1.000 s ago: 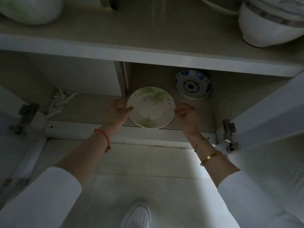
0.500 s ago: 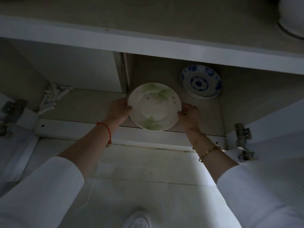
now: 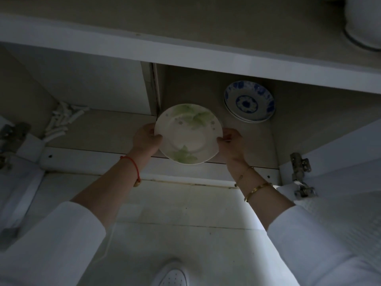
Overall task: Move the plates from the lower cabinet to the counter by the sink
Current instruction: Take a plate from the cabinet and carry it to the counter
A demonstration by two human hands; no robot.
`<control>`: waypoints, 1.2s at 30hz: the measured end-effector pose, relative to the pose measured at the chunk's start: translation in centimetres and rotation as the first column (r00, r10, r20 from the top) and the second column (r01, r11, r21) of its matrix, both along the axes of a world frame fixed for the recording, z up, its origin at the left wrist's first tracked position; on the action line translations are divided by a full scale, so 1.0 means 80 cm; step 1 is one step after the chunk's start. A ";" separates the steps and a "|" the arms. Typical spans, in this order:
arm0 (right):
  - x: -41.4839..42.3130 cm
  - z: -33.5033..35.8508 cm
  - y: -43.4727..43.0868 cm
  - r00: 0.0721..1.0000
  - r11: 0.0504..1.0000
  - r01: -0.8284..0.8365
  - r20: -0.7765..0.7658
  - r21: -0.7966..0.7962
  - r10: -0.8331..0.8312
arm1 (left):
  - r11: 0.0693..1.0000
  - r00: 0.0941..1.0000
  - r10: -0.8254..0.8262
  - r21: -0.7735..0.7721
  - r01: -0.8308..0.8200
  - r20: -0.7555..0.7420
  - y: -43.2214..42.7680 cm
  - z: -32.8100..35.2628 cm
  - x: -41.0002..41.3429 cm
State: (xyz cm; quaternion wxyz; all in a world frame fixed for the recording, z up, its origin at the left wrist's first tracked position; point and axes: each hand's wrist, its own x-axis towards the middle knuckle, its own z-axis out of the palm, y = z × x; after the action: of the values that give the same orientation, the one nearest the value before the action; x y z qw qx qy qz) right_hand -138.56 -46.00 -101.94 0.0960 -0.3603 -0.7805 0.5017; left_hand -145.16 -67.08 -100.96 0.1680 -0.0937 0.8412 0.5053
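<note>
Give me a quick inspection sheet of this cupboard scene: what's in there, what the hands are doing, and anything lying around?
Surface: the lower cabinet shelf, dim, bare around the dishes.
Job's things: a green-leaf plate at the shelf's front edge; a short stack of blue-patterned plates farther back on the right.
Clutter: a heap of small white pieces in the left compartment's back corner; what they are is unclear.
Hands: left hand and right hand grip opposite rims of the green-leaf plate.
Cables: nothing seen.
Surroundings: both doors open, hinges showing; a white bowl on the shelf above; a white shoe on the pale floor.
</note>
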 end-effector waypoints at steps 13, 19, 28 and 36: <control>0.054 0.038 -0.019 0.996 0.979 0.072 -0.035 -0.191 -0.080 | 0.975 0.994 0.105 0.201 -0.098 -0.029 -0.027 0.024 0.061; 0.114 0.086 -0.047 0.995 0.957 0.092 -0.006 -0.273 -0.097 | 0.977 0.990 0.140 0.168 -0.134 -0.020 -0.051 0.089 0.115; 0.228 0.240 -0.085 0.978 0.904 0.177 -0.036 -0.388 -0.207 | 0.978 0.997 0.078 0.191 -0.080 0.019 -0.081 0.255 0.214; 0.328 0.452 -0.112 0.972 0.878 0.194 -0.038 -0.438 -0.234 | 0.976 0.998 0.055 0.207 -0.060 0.026 -0.111 0.439 0.300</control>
State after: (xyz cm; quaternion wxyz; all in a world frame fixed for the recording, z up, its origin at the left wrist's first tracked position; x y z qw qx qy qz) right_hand -112.32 -54.99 -65.75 0.1035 -0.4338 -0.6003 0.6640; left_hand -121.15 -75.94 -65.84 0.1705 -0.1049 0.7790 0.5942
